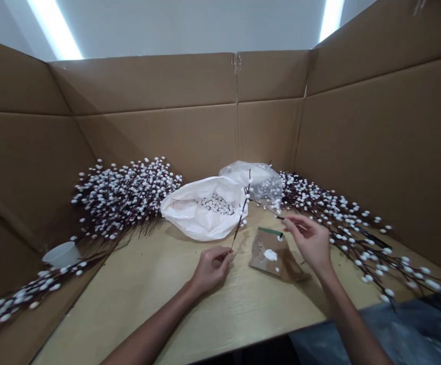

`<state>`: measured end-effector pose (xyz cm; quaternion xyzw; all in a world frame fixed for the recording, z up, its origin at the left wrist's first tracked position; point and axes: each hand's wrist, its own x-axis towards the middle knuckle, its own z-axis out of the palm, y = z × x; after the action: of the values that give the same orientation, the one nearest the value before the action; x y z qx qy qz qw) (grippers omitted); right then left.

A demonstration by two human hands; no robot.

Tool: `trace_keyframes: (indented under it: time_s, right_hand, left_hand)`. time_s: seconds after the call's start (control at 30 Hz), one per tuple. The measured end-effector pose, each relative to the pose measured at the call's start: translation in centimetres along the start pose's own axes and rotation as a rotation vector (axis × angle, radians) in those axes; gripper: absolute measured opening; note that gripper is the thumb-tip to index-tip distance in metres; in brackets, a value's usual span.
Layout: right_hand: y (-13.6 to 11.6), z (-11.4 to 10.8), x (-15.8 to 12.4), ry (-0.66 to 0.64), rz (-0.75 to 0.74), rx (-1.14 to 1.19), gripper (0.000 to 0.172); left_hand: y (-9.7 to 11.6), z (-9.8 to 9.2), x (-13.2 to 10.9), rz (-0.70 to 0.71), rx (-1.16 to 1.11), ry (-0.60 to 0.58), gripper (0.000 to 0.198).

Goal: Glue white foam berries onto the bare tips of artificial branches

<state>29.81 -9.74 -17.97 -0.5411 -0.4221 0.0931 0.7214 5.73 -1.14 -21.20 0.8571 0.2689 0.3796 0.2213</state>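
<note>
While pinching twig with left hand, pinched stick with right hand near white paste. Looked like pasting; next needed steady aim.

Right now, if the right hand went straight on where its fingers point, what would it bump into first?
Probably the white-dotted stem held in the left hand, with the white bag beyond it. Depth is unclear, so the right hand might miss the stem.
</note>
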Motion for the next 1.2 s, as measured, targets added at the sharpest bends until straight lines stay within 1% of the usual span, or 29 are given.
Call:
trace_keyframes:
  time_s: [0.1, 0.17, 0.23, 0.33, 0.43, 0.57, 0.77, 0.93, 1.2]
  right_hand:
    - [1.9, -1.9, -3.0, -0.033, 0.04, -0.196, 0.022]
    - [2.6, -2.9, -4.2, -0.056, 0.036, -0.318, 0.022]
    - [2.8, -3.6, -5.0, -0.092, 0.014, -0.423, 0.021]
    - [2.6, -3.9, -5.7, -0.141, -0.031, -0.518, 0.017]
    - [2.2, -3.7, -6.4, -0.175, -0.067, -0.536, 0.016]
    - [1.8, -3.5, -7.2, -0.233, -0.098, -0.558, 0.015]
    - [1.6, -3.8, -7.7, -0.302, -0.085, -0.562, 0.013]
    - [1.7, -3.9, -7.8, -0.316, -0.078, -0.587, 0.013]
    - [1.7, -3.9, -8.0, -0.288, -0.043, -0.538, 0.012]
  left_hand:
    - [0.1, 0.1, 0.1, -0.025, -0.022, 0.017, 0.019]
    - [0.0, 0.2, 0.2, -0.044, -0.044, 0.026, 0.018]
    - [-0.1, 0.3, 0.3, -0.051, -0.069, 0.025, 0.017]
    - [-0.4, 0.5, 0.4, -0.054, -0.088, 0.032, 0.017]
    - [-0.3, 0.5, 0.4, -0.061, -0.086, 0.048, 0.018]
    - [-0.2, 0.5, 0.4, -0.061, -0.094, 0.031, 0.02]
    - [-0.2, 0.4, 0.5, -0.073, -0.114, 0.011, 0.023]
    - [-0.4, 0.5, 0.5, -0.044, -0.11, 0.019, 0.021]
    - [-0.3, 0.6, 0.3, -0.061, -0.13, 0.053, 0.021]
